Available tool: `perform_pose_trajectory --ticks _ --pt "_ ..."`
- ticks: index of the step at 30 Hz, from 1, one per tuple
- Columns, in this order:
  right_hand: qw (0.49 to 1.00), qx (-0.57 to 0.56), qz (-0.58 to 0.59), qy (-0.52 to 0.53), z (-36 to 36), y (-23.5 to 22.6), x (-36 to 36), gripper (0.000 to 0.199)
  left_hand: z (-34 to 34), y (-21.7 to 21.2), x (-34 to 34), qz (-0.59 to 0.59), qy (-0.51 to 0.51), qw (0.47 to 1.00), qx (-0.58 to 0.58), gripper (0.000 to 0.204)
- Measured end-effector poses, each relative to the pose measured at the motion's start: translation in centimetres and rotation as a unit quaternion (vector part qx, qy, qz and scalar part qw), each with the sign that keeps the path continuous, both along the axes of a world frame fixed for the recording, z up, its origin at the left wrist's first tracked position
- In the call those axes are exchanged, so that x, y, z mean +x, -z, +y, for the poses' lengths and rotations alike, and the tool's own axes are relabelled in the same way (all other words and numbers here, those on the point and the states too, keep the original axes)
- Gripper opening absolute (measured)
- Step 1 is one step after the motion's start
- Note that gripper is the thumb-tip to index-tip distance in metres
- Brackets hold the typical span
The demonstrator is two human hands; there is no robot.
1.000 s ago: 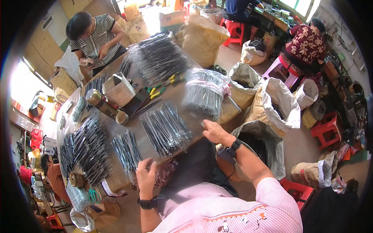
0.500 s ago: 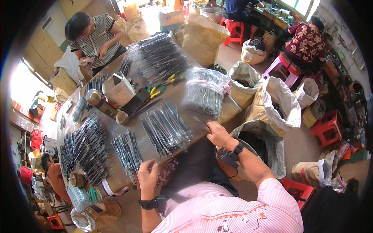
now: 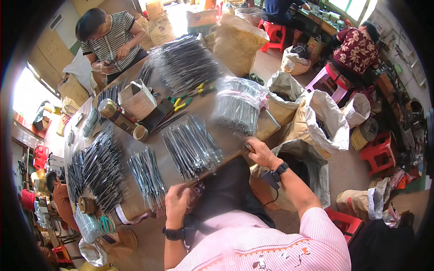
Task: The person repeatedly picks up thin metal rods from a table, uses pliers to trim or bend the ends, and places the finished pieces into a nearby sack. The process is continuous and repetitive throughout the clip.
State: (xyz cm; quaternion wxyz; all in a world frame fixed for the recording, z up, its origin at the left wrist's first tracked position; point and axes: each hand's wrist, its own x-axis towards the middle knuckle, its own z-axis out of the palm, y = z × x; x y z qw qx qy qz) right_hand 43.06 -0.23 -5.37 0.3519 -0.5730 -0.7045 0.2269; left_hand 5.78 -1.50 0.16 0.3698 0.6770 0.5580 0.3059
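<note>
My left hand [image 3: 177, 202] rests at the table's near edge, fingers loosely bent, thumb apart, with nothing visible in it. Just left of it lies a small row of thin metallic strips [image 3: 147, 174]. A wider row of the same strips [image 3: 192, 144] lies ahead, between my hands. My right hand [image 3: 263, 152] is at the table's right edge, fingers closed on a small, thin greyish piece [image 3: 242, 137] that is too blurred to name. Beyond it stands a plastic-wrapped bundle of strips [image 3: 237, 106], tied with a pink band.
Larger heaps of strips [image 3: 106, 169] [image 3: 183, 61] cover the table's left and far parts. Yellow-and-green-handled pliers [image 3: 182, 105], a carton [image 3: 137, 99] and a tape roll [image 3: 140, 133] sit mid-table. Open sacks [image 3: 322, 119] crowd the right side. A person in stripes [image 3: 113, 43] works across the table.
My right hand has shifted slightly right and down, with the thin piece. My left hand has moved a little right. The person across has moved their hands.
</note>
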Motion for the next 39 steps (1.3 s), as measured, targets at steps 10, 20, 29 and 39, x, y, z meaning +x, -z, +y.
perform_pose_trajectory --ticks 10,20,29,39 --pt "0.867 -0.063 0.452 0.201 -2.1 -1.7 -1.4 0.016 5.9 5.9 -1.5 0.064 -0.139 0.986 -0.063 0.032" --pt "0.638 -0.162 0.723 0.209 -2.9 -1.1 3.6 0.013 8.3 4.9 -0.1 -0.181 -0.093 0.948 -0.246 0.025" --pt "0.907 -0.13 0.269 0.297 2.6 1.5 2.4 0.016 8.0 3.4 -0.9 -0.303 -0.108 0.902 -0.287 0.013" --pt "0.744 -0.246 0.584 0.212 -2.6 -2.6 2.2 0.015 4.9 1.4 -3.3 -0.424 -0.132 0.829 -0.339 0.027"
